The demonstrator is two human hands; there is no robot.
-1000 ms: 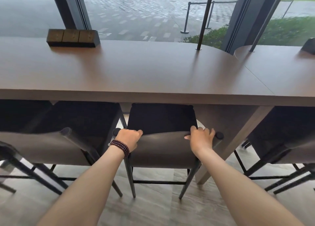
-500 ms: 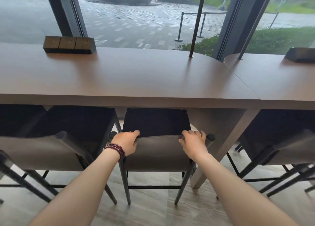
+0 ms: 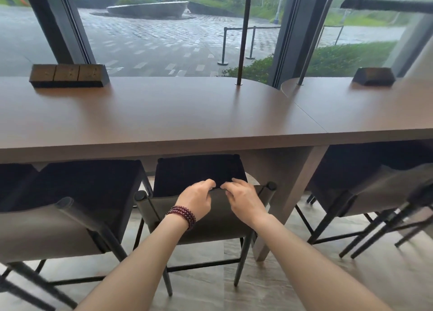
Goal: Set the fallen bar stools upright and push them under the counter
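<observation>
While the head view is trained on the window-side tabletop (image 3: 164,113), the middle bar stool (image 3: 199,172) is seen upright on its legs. Its dark seat is partly tucked beneath the tabletop edge and its grey backrest (image 3: 218,227) is left out on the near side. Both hands are set close together at the middle of the backrest's top edge. The left hand (image 3: 196,199), marked by a bead bracelet (image 3: 181,214), and the right hand (image 3: 244,201) are each curled over that edge and nearly touch. One neighbouring stool (image 3: 89,188) is seen upright to the left and another (image 3: 365,170) to the right.

From the thin dark metal legs (image 3: 241,259) and padded seat, a moderate weight is judged, with a stiff frame and a backrest panel that perhaps yields slightly. The top edge is judged a sound hold. A wider grip near the two posts would likely be steadier, since a narrow central push may let the legs skew or catch on the floor (image 3: 234,294).
</observation>
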